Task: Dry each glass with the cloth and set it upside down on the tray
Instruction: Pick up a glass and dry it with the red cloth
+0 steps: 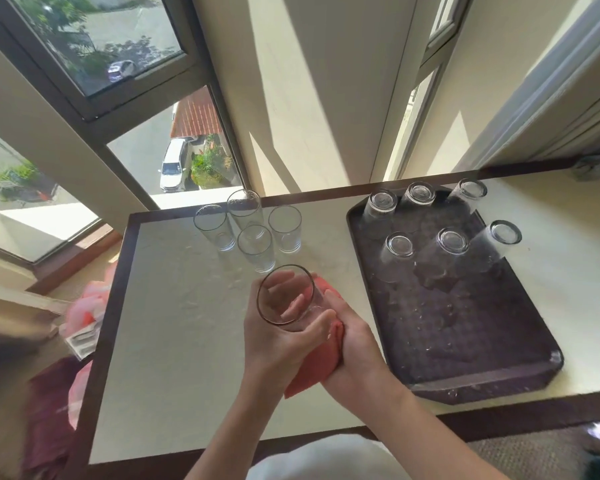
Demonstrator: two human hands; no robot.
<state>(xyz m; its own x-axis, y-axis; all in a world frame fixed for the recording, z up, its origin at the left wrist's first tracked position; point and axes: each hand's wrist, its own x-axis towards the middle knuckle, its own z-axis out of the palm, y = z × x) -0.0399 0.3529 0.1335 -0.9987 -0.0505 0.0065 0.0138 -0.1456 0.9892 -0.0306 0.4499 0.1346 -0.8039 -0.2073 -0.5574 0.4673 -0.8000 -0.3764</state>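
From the head view, the drying step is in hand. The left hand point(274, 344) is wrapped round a tumbler point(286, 296) held mouth-up over the bench point(174, 341), and the right hand point(355, 341) grips the red cloth point(314, 370) against its side. Next, I'd judge, it must be turned over and carried right to the tray point(465, 341). Six upturned glasses point(447, 242) crowd the far half; the near half lies bare but ends close to the bench's front edge. Four upright glasses point(255, 245) wait just behind.

Two bare forearms point(413, 420), pale white garment point(319, 459) at the lap
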